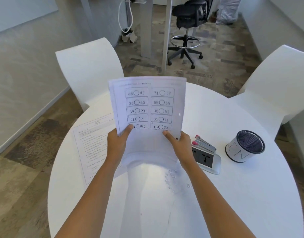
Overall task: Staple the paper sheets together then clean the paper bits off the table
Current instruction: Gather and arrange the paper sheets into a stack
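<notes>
I hold a small stack of printed paper sheets [147, 107] upright above the round white table [233, 194]. The top sheet shows boxes of number pairs. My left hand [117, 143] grips the stack's lower left edge and my right hand [179, 143] grips its lower right edge, thumbs on the front. Another printed sheet [91, 148] lies flat on the table to the left, partly under my left arm. A silver stapler with pink ends [203, 143] rests just right of my right hand. Small white paper bits [171, 177] are scattered on the table below my right wrist.
A power socket panel [207, 159] is set in the table beside the stapler. A mesh cup wrapped in white paper [244, 146] stands at the right. Two white chairs [89, 69] flank the table's far side; a black office chair [189, 23] stands beyond.
</notes>
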Demonstrator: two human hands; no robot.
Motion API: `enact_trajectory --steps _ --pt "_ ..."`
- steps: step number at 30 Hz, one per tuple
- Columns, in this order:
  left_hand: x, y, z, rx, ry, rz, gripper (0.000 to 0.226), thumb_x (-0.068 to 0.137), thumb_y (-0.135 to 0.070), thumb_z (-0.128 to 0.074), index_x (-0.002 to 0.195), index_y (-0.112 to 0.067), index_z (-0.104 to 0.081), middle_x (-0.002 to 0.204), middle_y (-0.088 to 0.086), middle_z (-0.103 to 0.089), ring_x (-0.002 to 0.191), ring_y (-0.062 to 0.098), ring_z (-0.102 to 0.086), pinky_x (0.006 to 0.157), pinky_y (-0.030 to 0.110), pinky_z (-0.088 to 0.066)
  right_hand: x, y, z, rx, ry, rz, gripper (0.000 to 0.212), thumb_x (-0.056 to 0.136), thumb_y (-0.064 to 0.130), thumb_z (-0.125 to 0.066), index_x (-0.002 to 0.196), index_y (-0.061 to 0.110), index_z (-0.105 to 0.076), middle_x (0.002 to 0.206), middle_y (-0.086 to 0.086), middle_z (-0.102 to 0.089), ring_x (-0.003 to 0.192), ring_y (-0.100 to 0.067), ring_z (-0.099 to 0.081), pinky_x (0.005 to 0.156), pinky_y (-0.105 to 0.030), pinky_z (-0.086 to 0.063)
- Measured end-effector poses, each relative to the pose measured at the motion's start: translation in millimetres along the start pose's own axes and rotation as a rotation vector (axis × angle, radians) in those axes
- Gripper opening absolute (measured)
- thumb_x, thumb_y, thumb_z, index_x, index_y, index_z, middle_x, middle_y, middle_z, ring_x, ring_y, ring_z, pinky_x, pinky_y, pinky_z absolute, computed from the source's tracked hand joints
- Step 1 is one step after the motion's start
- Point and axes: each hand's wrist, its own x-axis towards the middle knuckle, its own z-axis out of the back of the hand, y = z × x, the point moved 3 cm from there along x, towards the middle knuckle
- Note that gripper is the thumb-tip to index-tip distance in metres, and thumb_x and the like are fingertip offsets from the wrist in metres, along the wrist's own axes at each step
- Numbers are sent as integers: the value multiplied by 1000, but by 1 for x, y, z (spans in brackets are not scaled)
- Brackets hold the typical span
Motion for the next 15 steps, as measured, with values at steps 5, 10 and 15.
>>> enact_trajectory --steps 5,10,15 --pt "17 12 16 145 -143 5 5 86 -22 -64 89 -18 -63 69 -6 -57 63 10 -51 64 21 -43 9 -5 6 -48 -35 -31 28 81 28 -71 106 16 -69 99 2 -74 92 -16 -70 85 -40 -56" --pt "21 51 50 341 -279 119 25 84 -12 -64 109 -15 -62 104 7 -68 94 25 -64 82 32 -47 9 -11 12 -80 -72 -59 29 82 27 -70 109 17 -68 99 4 -73 93 -14 -69 87 -39 -55" --pt "11 85 92 696 -453 386 64 76 -15 -73 133 -10 -45 142 18 -38 130 38 -35 104 49 -33 5 -14 15 -84 -75 -66 26 83 24 -69 108 16 -67 98 4 -73 91 -13 -69 85 -35 -56"
